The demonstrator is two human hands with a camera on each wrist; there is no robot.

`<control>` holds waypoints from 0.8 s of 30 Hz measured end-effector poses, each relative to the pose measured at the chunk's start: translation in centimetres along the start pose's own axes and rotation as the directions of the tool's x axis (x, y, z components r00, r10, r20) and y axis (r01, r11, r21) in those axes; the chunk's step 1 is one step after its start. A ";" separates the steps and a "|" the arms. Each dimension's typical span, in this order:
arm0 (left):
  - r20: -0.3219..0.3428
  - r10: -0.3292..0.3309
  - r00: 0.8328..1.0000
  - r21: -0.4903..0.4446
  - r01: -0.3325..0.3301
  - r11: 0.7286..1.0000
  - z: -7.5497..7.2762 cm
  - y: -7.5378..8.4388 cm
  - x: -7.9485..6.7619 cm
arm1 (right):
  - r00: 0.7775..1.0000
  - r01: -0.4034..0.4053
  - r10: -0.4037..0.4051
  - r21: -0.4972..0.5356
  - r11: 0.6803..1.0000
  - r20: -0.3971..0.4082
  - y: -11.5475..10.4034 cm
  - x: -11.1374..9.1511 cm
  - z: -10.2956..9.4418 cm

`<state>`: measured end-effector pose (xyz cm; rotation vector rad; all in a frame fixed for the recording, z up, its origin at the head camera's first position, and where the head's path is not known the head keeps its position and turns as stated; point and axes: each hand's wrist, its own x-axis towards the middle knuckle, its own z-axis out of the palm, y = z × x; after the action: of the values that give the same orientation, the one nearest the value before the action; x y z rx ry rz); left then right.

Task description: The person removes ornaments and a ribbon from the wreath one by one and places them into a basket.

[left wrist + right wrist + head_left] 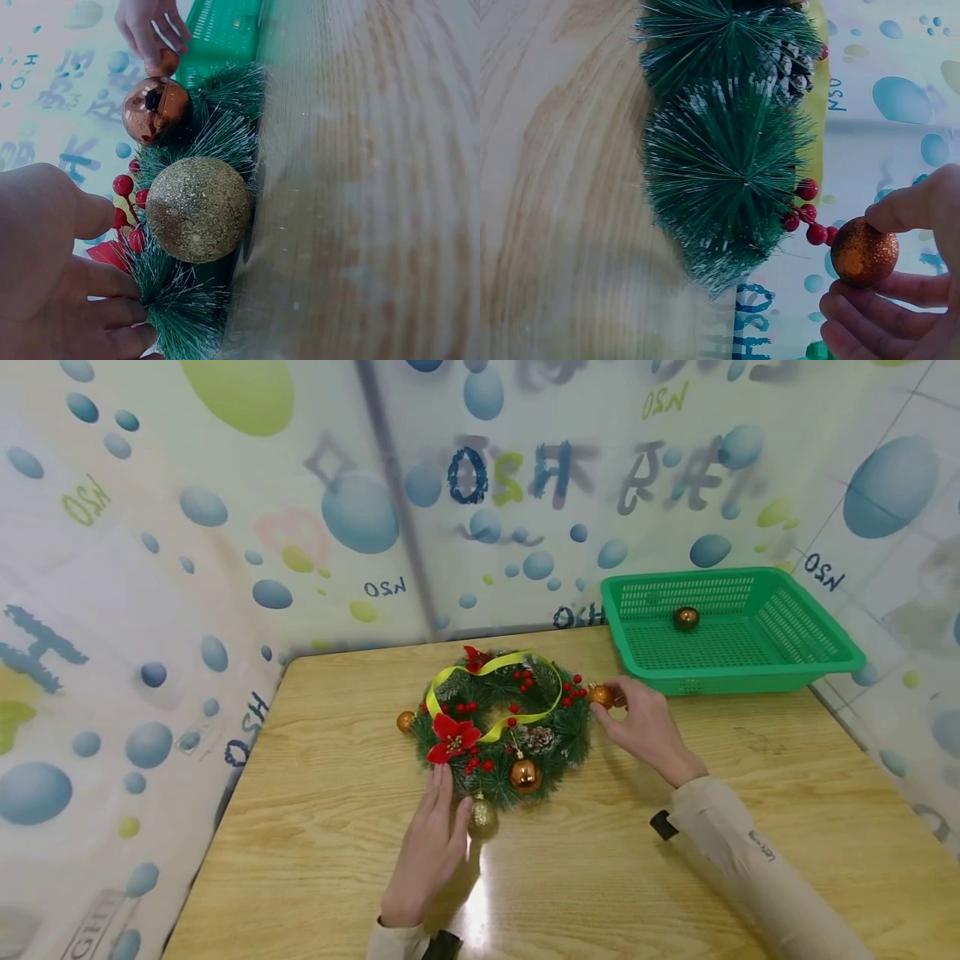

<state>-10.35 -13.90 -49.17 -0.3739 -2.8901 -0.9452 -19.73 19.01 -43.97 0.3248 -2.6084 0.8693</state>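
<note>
A green Christmas wreath (570,739) lies on the table, trimmed with red berries, a pinecone (540,739), a yellow ribbon (448,681) and a red poinsettia (453,737). At its right edge, my right hand (648,727) pinches a glittery orange bauble (865,253) between thumb and fingers, beside a berry sprig. My left hand (431,843) rests at the wreath's front edge below the poinsettia, fingers extended. Next to its thumb is a gold glitter bauble (199,210). A shiny copper bauble (526,775) sits on the front right, and a small orange bauble (406,721) at the left edge.
A green plastic basket (757,681) stands at the back right of the wooden table (315,827), with one dark copper bauble (686,618) inside. Behind the table hangs a patterned curtain (480,560) with blue and green dots.
</note>
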 end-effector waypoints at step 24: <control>0.013 -0.031 0.999 -0.014 0.032 0.999 -0.1 0.5 -0.2 | 0.986 0.037 -0.039 -0.016 0.999 -0.163 1.9 1.5 -3.0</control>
<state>-10.01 -13.65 -48.87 -0.3377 -2.9105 -0.9727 -20.94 22.18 -42.16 0.2861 -2.4474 0.8301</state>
